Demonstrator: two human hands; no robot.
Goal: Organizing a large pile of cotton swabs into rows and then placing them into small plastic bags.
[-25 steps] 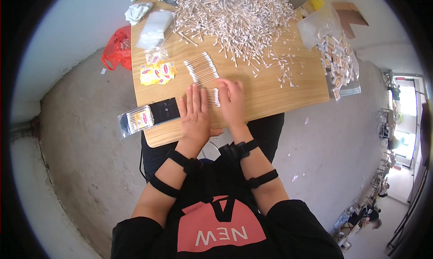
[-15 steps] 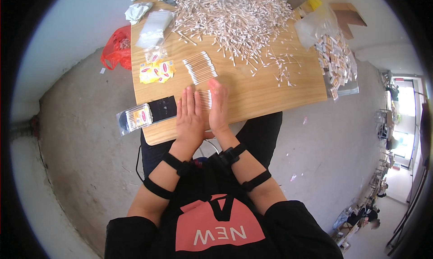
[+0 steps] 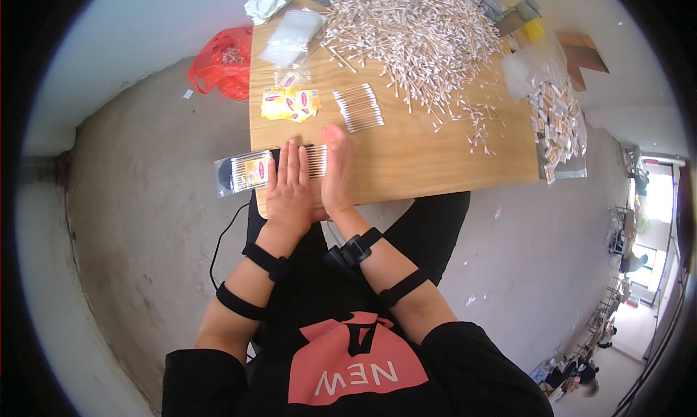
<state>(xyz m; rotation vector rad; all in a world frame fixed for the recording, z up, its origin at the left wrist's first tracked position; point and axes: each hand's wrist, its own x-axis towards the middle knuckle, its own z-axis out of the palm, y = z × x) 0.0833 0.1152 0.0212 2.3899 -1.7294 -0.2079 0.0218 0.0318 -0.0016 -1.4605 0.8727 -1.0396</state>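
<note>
A short row of cotton swabs [image 3: 317, 161] lies side by side near the table's front edge, between my two hands. My left hand [image 3: 289, 188] rests flat on its left part, fingers straight and pointing away from me. At the row's right end stands my right hand [image 3: 337, 174], held on edge with its palm toward the swabs; its fingertips are slightly blurred. Left of my left hand lies a clear bag [image 3: 225, 176] with swabs and a yellow printed card [image 3: 255, 172] in it. Just a bit of a black strip shows beside my left fingers. Farther off sits another swab row [image 3: 359, 107].
A big heap of loose swabs [image 3: 414, 36] covers the table's far side. Yellow cards [image 3: 290, 103] and clear bags [image 3: 292, 36] lie at the left. A red plastic bag [image 3: 225, 65] is beyond the left edge; a bag of packed swabs [image 3: 557, 123] is at the right.
Both hands have slid left over the table with the swab row between them, toward the bag. My left hand now covers most of the black strip. The whole view has shifted too.
</note>
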